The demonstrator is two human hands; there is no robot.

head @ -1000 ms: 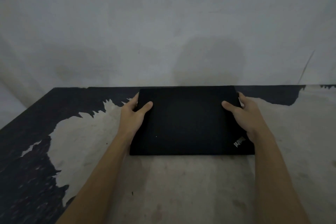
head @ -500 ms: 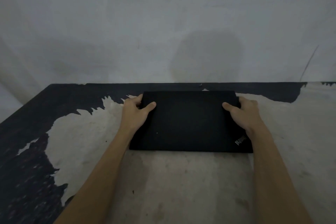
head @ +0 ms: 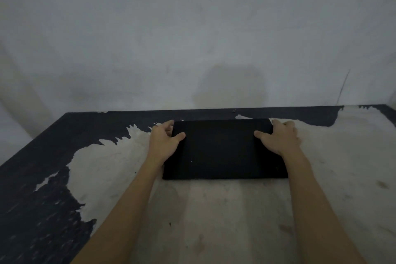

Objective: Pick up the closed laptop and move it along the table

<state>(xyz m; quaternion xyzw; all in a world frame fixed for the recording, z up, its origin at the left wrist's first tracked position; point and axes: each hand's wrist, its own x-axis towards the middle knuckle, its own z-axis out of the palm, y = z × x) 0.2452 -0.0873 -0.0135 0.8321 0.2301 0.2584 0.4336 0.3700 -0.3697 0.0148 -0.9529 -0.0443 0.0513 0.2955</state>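
Closed flat black rectangular laptop (head: 222, 150) sat near the far edge of the worn table (head: 214, 221), whose black coating had peeled to pale patches; whether it rested on or was just off the surface couldn't be told. Left hand (head: 165, 141) clamped its left side, thumb on the lid, fingers curled round the edge. Right hand (head: 278, 137) gripped the right side likewise, plain grey wall (head: 192, 38) behind.

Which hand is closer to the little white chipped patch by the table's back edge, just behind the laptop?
The right hand. It grips the laptop's right side, just right of the white patch. The left hand grips the left side, farther away.
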